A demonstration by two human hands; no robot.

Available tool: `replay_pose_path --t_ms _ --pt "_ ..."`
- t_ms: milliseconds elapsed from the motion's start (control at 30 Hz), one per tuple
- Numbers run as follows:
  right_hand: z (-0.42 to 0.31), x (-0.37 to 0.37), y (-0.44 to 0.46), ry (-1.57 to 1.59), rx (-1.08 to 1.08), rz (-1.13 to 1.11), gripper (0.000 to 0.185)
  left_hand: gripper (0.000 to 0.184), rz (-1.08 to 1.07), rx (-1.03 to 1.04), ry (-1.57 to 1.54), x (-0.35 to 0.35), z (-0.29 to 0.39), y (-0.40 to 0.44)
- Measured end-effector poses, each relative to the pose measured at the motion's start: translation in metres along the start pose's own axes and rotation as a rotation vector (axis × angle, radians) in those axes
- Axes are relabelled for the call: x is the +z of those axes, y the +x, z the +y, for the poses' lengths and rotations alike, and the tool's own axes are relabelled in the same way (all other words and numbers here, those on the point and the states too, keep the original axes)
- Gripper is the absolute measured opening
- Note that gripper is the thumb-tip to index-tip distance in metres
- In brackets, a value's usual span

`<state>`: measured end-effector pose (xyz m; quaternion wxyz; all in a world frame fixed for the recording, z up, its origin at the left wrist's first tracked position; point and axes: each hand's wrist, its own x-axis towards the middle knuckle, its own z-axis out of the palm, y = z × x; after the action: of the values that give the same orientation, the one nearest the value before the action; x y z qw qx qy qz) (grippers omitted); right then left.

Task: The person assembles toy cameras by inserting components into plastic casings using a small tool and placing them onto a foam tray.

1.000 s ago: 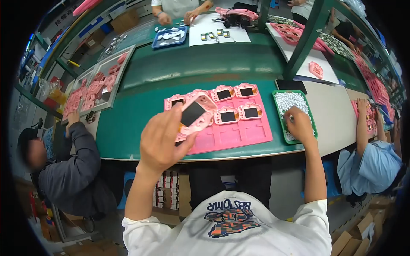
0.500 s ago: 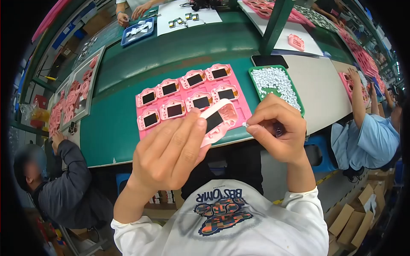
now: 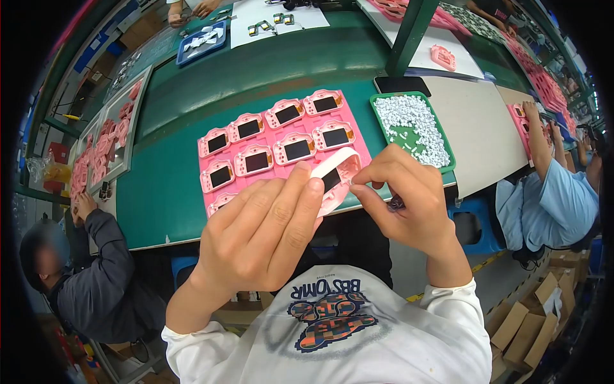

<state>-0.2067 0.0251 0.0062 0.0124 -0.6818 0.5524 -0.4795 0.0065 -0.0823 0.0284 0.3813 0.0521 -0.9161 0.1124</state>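
My left hand (image 3: 262, 233) grips a pink casing (image 3: 339, 176) with a dark screen, tilted on its side above the front edge of the table. The fingers of my right hand (image 3: 406, 195) are pinched at the casing's right end on a small white piece (image 3: 351, 182), mostly hidden by the fingertips. Behind my hands lies a pink tray (image 3: 348, 115) with several pink casings (image 3: 297, 148) in its slots, each with a dark screen. To the right stands a green tray (image 3: 452, 153) of small white pieces (image 3: 409, 115).
A dark flat object (image 3: 403, 86) lies behind the green tray. At the back are a blue tray (image 3: 203, 42) and a green post (image 3: 412, 35). Co-workers sit at left (image 3: 96, 275) and right (image 3: 543, 198); another's hands (image 3: 192, 9) are across the table.
My right hand has left the green tray with a small white piece and come to the casing's right end. My left hand has brought the casing closer, toward my right hand. The view has shifted.
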Motion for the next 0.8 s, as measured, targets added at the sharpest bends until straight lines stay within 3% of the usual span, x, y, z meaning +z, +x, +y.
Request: replay_pose_path --t_ms 233,400,533,600,800 --pt "-0.008 0.001 0.001 -0.277 -0.047 -0.070 0.018 0.027 -0.005 0.047 -0.020 0.004 -0.009 -0.006" --pt "-0.008 -0.007 0.004 -0.363 -0.152 -0.173 0.021 0.046 -0.016 0.012 -0.162 0.004 -0.020 -0.013" --pt "-0.015 -0.008 0.002 -0.273 -0.199 -0.120 0.021 0.068 0.060 -0.390 -0.724 0.001 -0.009 -0.021" --pt "-0.017 -0.004 0.002 -0.250 -0.231 -0.090 0.020 0.075 0.442 -0.730 -1.502 0.024 0.032 -0.019" --pt "-0.029 0.005 0.000 -0.077 -0.318 -0.053 0.011 0.050 0.326 -0.778 -1.470 0.033 0.066 -0.037"
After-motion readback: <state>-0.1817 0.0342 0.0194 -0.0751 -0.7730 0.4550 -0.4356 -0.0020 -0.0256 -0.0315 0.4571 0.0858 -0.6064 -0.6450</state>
